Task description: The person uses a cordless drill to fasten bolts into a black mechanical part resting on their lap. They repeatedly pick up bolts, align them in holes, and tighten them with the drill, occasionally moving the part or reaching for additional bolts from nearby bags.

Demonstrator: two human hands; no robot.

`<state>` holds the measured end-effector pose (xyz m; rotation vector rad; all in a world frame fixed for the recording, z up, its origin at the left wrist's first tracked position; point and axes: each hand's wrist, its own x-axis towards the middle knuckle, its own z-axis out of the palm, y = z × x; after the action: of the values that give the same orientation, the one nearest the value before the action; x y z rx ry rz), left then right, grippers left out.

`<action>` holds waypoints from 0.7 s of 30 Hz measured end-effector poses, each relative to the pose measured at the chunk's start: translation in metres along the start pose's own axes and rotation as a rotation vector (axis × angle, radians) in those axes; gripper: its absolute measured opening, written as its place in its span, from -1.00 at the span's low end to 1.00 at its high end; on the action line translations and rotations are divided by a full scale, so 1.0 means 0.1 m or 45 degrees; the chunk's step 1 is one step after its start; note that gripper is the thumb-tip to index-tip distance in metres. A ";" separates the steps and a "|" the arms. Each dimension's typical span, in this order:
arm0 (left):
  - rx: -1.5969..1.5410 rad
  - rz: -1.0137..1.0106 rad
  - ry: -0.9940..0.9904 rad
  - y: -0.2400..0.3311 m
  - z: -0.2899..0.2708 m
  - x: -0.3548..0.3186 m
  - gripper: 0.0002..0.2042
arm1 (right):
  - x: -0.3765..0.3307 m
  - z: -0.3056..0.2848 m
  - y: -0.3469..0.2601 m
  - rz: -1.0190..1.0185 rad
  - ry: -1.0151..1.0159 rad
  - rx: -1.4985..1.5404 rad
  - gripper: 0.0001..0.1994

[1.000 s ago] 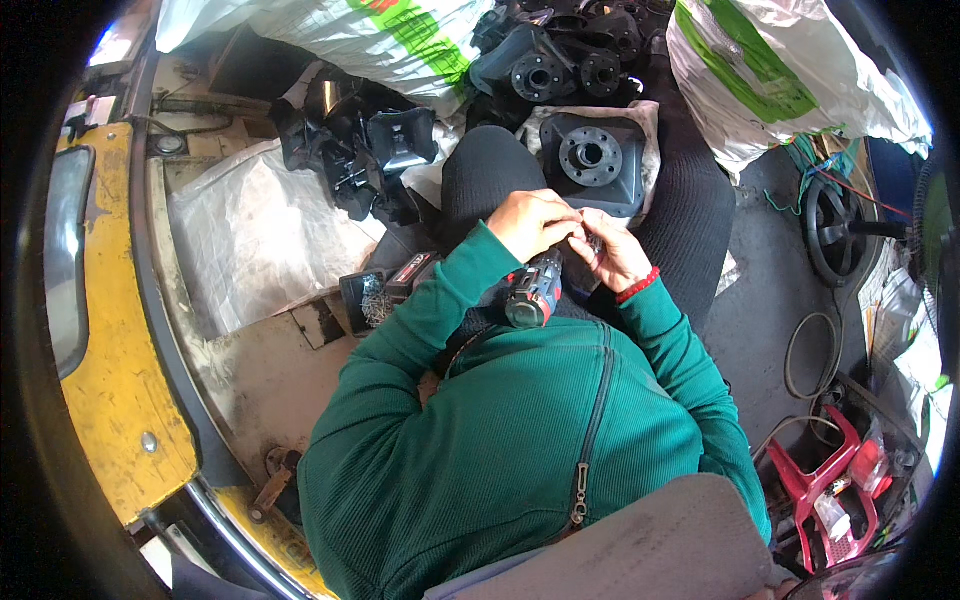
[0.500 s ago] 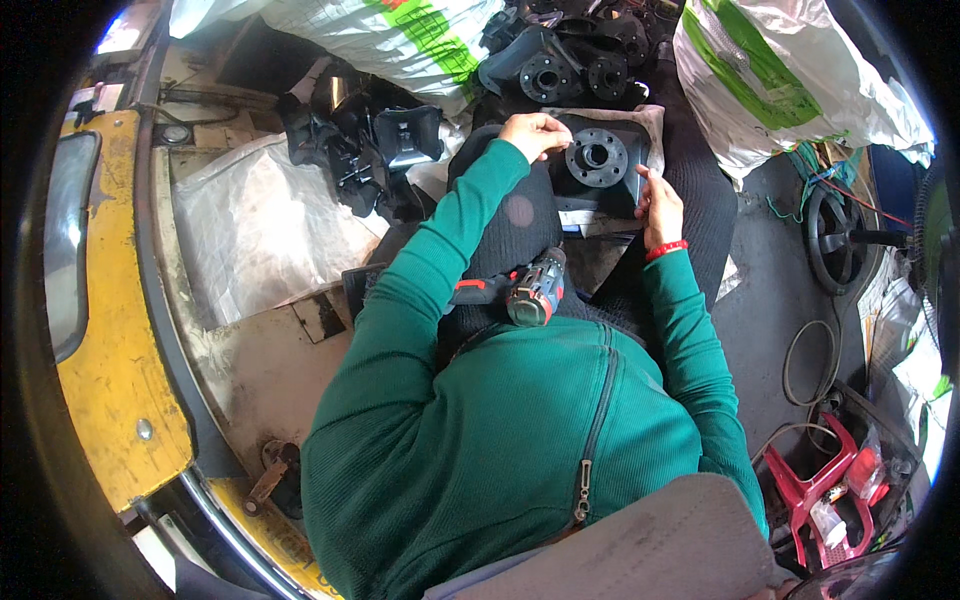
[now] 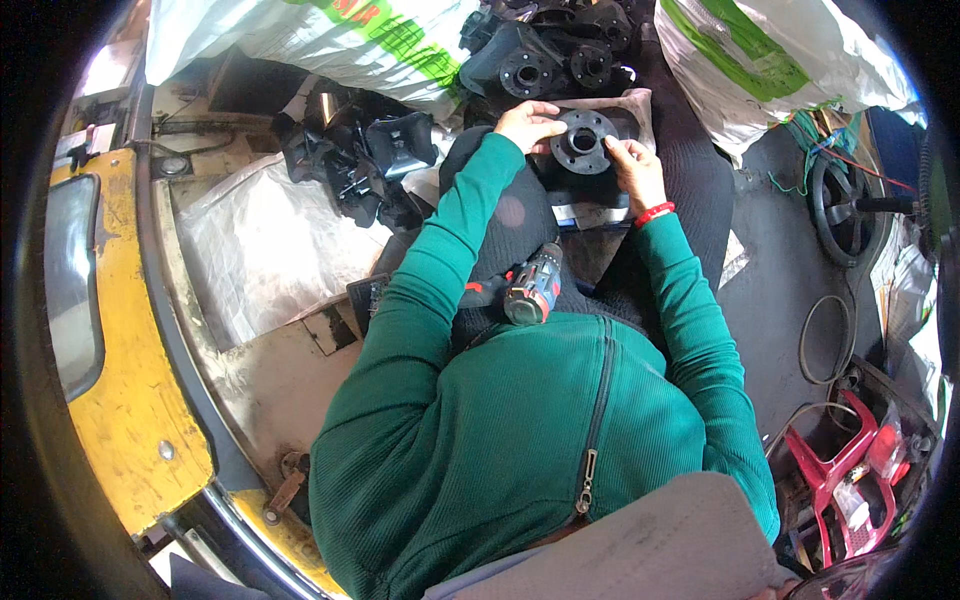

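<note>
A round black flange (image 3: 602,127), with a centre hole and a ring of small holes, faces up on a larger black part (image 3: 598,192) between my knees. My left hand (image 3: 528,127) holds the flange's left edge, fingers bent and thumb against the rim. Thumb and fingers of my right hand (image 3: 638,178) grip the right edge. A cordless drill (image 3: 532,290) lies on my lap, its chuck pointing away from me.
Several similar black flanged parts (image 3: 520,75) are piled at the far side. Black brackets (image 3: 400,140) lie left beside a clear plastic sheet (image 3: 270,245). White-and-green sacks (image 3: 790,70) stand ahead. A red plastic stool (image 3: 835,465) is at lower right, near a cable (image 3: 808,345).
My right hand has moved in from beside the part to the flange's right edge. My left hand has come onto its left edge. The whole view has shifted slightly.
</note>
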<state>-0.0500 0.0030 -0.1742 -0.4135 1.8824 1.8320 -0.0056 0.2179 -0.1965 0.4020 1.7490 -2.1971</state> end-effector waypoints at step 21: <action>-0.235 -0.140 -0.040 -0.21 -0.02 0.13 -0.81 | 0.02 -0.05 0.24 0.052 -0.002 -0.145 -0.68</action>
<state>-0.0502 0.0013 -0.1986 -0.5367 1.6423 1.9325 0.0024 0.2173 -0.2198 0.4048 1.8379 -2.0580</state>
